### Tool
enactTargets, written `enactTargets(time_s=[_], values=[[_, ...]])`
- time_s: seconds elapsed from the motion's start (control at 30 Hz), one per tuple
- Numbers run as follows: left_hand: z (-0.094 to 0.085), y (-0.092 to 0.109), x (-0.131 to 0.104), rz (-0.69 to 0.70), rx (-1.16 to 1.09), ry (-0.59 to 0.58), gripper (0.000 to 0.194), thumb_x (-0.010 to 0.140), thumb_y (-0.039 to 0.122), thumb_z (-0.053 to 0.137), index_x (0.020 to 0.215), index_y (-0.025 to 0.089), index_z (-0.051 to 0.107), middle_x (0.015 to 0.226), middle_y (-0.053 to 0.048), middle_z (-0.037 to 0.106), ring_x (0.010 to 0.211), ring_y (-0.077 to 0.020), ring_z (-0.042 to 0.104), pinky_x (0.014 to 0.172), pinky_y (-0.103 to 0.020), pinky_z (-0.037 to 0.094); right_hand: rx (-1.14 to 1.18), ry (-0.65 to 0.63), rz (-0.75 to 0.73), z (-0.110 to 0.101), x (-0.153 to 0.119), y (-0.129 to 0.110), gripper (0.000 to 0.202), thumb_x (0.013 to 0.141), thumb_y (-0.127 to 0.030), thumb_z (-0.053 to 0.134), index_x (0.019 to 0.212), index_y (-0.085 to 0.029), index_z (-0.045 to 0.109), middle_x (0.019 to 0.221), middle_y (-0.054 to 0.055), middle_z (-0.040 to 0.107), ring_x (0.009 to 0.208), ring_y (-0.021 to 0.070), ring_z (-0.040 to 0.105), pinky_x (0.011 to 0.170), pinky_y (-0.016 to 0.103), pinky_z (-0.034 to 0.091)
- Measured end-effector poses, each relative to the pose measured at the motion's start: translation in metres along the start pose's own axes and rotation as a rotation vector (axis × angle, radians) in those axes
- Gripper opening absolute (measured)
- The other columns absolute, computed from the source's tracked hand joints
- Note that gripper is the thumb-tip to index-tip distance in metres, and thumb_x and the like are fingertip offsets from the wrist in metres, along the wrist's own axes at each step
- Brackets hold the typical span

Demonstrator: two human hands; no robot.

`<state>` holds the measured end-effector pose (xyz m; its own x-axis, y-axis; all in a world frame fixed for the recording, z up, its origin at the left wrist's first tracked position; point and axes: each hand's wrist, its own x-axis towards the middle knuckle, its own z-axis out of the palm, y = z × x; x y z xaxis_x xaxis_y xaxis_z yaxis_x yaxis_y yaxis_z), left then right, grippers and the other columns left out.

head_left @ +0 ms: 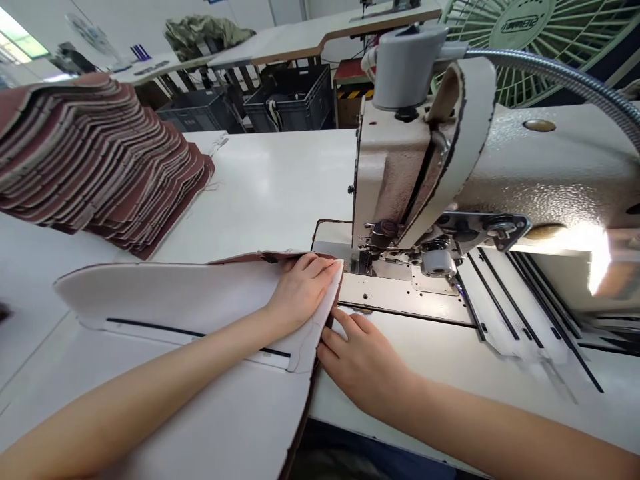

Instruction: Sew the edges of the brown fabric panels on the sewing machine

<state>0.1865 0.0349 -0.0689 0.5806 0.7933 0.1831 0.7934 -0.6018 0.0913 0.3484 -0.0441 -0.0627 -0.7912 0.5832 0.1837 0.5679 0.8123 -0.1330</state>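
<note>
A large fabric panel [165,290], white on the side facing me and brown underneath, lies across the table, its corner just left of the sewing machine's presser foot [366,263]. A white strip with a black line [200,335] runs along it, and a loose thread hangs near the right edge. My left hand [304,291] presses on the panel by that corner, fingers closed together over its edge. Lower down, my right hand [364,360] pinches the panel's right edge; its thumb is hidden. The panel appears apart from the presser foot.
A tall stack of brown panels [100,160] stands at the left. The sewing machine [420,167] takes up the right side, with translucent strips with black edges [520,307] beside its bed. Behind are grey crates [295,100], a green fan [530,47] and another table [280,43].
</note>
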Motion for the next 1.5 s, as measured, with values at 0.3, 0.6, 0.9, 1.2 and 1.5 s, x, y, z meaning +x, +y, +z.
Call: enactTargets(time_s=[0.3, 0.6, 0.9, 1.2, 1.5], values=[[0.003, 0.012, 0.014, 0.027, 0.001, -0.017, 0.036, 0.094, 0.014, 0.045, 0.129, 0.016, 0.054, 0.123, -0.005, 0.062, 0.111, -0.0233, 0.05, 0.094, -0.04, 0.046, -0.071, 0.047, 0.0, -0.005, -0.014, 0.006, 0.015, 0.083, -0.018, 0.055, 0.091, -0.012, 0.066, 0.096, 0.016, 0.068, 0.11, 0.0367, 0.058, 0.068, 0.037, 0.047], [0.007, 0.039, 0.034, -0.006, 0.097, -0.044, 0.032, 0.094, 0.017, 0.048, 0.123, 0.022, 0.058, 0.113, -0.006, 0.065, 0.109, -0.024, 0.052, 0.086, -0.04, 0.048, -0.064, 0.085, 0.054, -0.003, -0.039, 0.018, 0.024, 0.082, -0.007, 0.049, 0.099, -0.011, 0.065, 0.11, 0.017, 0.067, 0.118, 0.035, 0.054, 0.075, 0.038, 0.048], [0.008, 0.044, 0.031, 0.002, 0.185, -0.018, 0.031, 0.093, 0.017, 0.05, 0.122, 0.023, 0.058, 0.111, -0.005, 0.066, 0.11, -0.0244, 0.051, 0.084, -0.039, 0.047, -0.016, 0.145, 0.058, 0.001, -0.039, 0.017, 0.021, 0.082, -0.006, 0.049, 0.095, -0.011, 0.065, 0.106, 0.014, 0.068, 0.112, 0.0319, 0.058, 0.075, 0.037, 0.047], [0.009, 0.044, 0.031, 0.013, 0.19, 0.047, 0.026, 0.092, 0.014, 0.046, 0.111, 0.022, 0.063, 0.105, -0.006, 0.067, 0.106, -0.0246, 0.054, 0.083, -0.038, 0.049, -0.003, 0.137, 0.071, 0.004, -0.04, 0.016, 0.018, 0.085, -0.007, 0.049, 0.093, -0.012, 0.064, 0.105, 0.014, 0.067, 0.115, 0.0329, 0.055, 0.077, 0.038, 0.047], [0.006, 0.041, 0.034, 0.03, 0.124, 0.034, 0.025, 0.092, 0.014, 0.047, 0.107, 0.022, 0.064, 0.105, -0.006, 0.067, 0.106, -0.0262, 0.054, 0.081, -0.041, 0.049, 0.003, 0.162, 0.068, 0.003, -0.038, 0.02, 0.018, 0.084, -0.007, 0.05, 0.092, -0.013, 0.065, 0.102, 0.012, 0.068, 0.115, 0.0338, 0.056, 0.073, 0.037, 0.047]])
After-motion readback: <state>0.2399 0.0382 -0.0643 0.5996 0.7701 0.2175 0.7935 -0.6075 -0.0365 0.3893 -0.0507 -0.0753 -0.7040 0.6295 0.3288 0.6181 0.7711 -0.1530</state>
